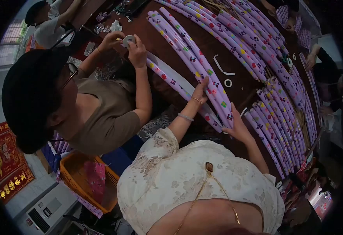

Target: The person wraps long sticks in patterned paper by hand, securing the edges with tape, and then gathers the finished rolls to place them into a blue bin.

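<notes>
Several long lilac rolls of gift-printed wrapping paper (197,55) lie slanting across the table in front of me. My left hand (200,91), with bracelets on its wrist, is closed around the side of these rolls. Near their close ends, my right hand (238,126) is wrapped against the outer side, thumb toward the tips. To the left of my left hand, a partly opened lilac sheet with a white inner side (171,70) stretches to a co-worker's hands. A white tape ring (228,83) and a bent white strip (220,66) lie right of the rolls.
A co-worker's hand (138,51) holds a tape roll (129,40) on the left. Stacked lilac rolls (273,129) cover the right side of the brown table (234,96). An orange basket (71,178) stands low at left. Other people sit around the table.
</notes>
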The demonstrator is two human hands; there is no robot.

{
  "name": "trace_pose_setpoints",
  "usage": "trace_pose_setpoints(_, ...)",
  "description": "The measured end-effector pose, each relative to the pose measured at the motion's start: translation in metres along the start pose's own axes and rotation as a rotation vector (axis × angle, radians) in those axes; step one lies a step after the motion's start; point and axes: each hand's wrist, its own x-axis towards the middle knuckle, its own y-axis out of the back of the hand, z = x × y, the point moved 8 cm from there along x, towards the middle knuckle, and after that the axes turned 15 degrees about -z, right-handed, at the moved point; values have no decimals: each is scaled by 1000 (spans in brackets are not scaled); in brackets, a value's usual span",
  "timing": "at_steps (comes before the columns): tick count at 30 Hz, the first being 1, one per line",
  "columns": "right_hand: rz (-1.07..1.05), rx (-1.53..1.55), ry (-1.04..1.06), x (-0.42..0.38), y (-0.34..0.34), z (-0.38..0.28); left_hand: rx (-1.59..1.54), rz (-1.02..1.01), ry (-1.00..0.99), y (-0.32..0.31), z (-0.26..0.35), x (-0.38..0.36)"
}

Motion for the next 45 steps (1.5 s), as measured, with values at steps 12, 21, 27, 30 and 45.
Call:
trace_pose_setpoints(12, 270, -111, -72, -48, -22, -13, 333, -230, 45, -99, 4, -42)
trace_pose_setpoints(21, 499, -262, 228, -83, -56, -42, 598, -421, -359, -206, 59, -182)
trace_pose_setpoints(27, 231, -432, 733, -77, -82, -116, 665, -106, -794, -164, 82, -311)
trace_pose_setpoints(30, -78, -386, 887, -70, -119, -164, 447, -3, -998, -126, 101, -374)
trace_pose_setpoints(45, -661, -538, 577, 73, -347, -311, -93, 206, -908, 164, 288, -478)
